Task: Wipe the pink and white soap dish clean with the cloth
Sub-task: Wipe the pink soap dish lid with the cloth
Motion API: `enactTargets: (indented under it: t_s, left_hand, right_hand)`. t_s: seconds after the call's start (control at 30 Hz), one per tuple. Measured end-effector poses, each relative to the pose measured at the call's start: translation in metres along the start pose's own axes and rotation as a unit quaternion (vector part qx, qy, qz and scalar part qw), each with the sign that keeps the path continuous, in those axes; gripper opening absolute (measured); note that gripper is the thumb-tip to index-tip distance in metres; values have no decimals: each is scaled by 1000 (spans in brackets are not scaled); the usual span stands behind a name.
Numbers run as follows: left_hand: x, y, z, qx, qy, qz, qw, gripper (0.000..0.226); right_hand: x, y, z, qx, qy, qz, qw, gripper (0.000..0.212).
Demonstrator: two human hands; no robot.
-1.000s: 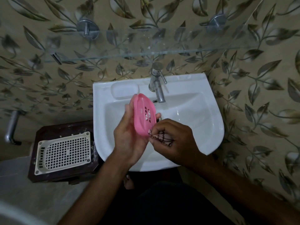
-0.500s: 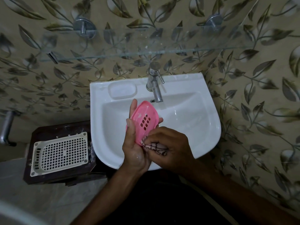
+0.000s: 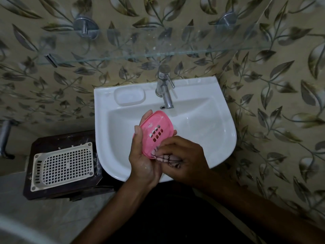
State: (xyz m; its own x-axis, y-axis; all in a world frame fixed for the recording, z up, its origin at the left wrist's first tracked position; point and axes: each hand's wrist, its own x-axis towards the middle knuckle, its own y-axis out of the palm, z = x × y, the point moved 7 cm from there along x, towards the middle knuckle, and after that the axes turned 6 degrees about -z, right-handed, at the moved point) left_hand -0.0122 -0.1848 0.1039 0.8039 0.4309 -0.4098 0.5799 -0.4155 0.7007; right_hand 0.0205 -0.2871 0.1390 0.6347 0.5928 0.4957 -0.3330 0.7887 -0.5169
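We are holding the pink soap dish [image 3: 154, 133] tilted on edge in our left hand [image 3: 143, 155], thumb along its near rim and fingers behind it, above the basin of the white sink [image 3: 219, 138]. Our right hand [image 3: 182, 159] is bunching the patterned cloth [image 3: 168, 158] in its fingers and pressing it against the dish's lower end, just beside the left palm.

We judge the wiping step to be in progress: pale residue is showing near the dish's upper rim, well above the cloth. The next move calls for drawing the cloth up over the slotted centre toward that rim while the left hand is bracing the dish.

The tap [image 3: 165, 90] is standing just beyond the hands; raising the dish could bring it against the spout. To the left of the left hand, a white grid tray [image 3: 63, 164] is lying on a dark stand [image 3: 58, 140], apart from the work.
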Motion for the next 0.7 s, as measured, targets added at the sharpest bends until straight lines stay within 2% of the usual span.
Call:
enactTargets:
  t_s: [0.07,0.17,0.3,0.4,0.57,0.7]
  left_hand:
    - [-2,-2,2,-7,-13,-9,1000,94]
    - [0,-7,2,3,-18,-24,1000,88]
    - [4,-8,0,5,-6,-12,1000,89]
    - [0,-7,3,6,-29,-10,999,79]
    - [5,-12,5,72,-83,-7,994,62]
    - [10,-7,-8,113,-134,32,984,66]
  right_hand:
    - [4,-6,-12,-17,-17,25,999,26]
    - [12,-22,-42,-72,-1,-2,997,26]
    - [2,-5,-8,-48,-25,-17,998,21]
    - [0,-4,-1,-53,-67,6,996,18]
    - [1,-19,-45,-155,-60,1,986,18]
    - [0,-17,-32,-148,-62,-25,987,11]
